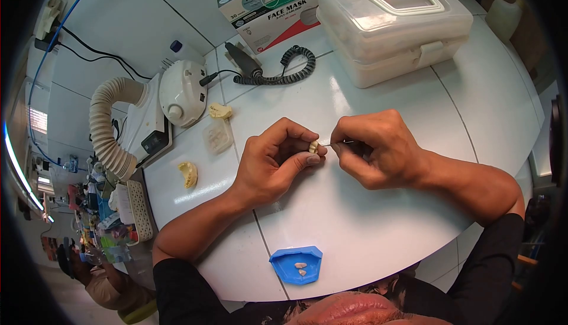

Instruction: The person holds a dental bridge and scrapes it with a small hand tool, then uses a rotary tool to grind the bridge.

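My left hand (278, 162), near the middle of the white tiled table (355, 224), pinches a small cream tooth-like piece (313, 146) between thumb and fingers. Just right of it, my right hand (373, 150) is closed around a thin dark tool (340, 144), whose tip points at the piece; whether they touch is too small to tell. Below the hands, a blue tray (296, 277) holds small pale pieces (300, 265). Left of my left hand lie a yellowish dental cast (187, 174), another cast (220, 110) and a small clear container (218, 136).
At the left back stands a white machine (184, 93) with a ribbed hose (103, 124). A dark handpiece (244, 62) with coiled cord, mask boxes (278, 23) and a lidded plastic case (393, 35) are behind. A basket (139, 212) and a seated person (106, 283) are left.
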### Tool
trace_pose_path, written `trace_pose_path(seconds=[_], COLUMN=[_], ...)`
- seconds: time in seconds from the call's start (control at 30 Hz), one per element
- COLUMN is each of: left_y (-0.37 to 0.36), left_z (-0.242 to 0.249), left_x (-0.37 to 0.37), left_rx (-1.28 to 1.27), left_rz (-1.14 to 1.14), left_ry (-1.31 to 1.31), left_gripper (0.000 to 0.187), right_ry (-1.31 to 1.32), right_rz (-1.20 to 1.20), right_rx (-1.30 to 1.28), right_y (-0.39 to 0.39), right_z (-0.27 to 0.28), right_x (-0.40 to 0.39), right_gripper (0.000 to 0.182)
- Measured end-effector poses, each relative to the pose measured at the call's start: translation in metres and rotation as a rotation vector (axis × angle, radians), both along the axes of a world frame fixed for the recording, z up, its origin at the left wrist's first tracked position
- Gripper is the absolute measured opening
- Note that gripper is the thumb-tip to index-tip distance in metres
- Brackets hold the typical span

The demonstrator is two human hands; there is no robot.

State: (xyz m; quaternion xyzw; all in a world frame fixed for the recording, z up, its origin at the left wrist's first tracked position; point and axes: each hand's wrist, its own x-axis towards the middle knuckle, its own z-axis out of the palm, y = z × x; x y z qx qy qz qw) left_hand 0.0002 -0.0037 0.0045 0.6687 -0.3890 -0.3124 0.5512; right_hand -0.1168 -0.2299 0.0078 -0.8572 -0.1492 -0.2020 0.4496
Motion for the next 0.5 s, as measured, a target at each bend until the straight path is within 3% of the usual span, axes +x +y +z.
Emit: trace_pose_path(seconds=[0.5], left_y=[0.001], left_z=[0.0079], left_x=[-0.0005], left_rx=[0.057], left_rz=[-0.054], left_ry=[-0.006], left_gripper=[0.023], right_ry=[-0.069], right_rz=[0.012], right_rx=[-0.019], right_y=[0.0022], right_z=[-0.0061], right_x=[0.0022], right_gripper=[0.007])
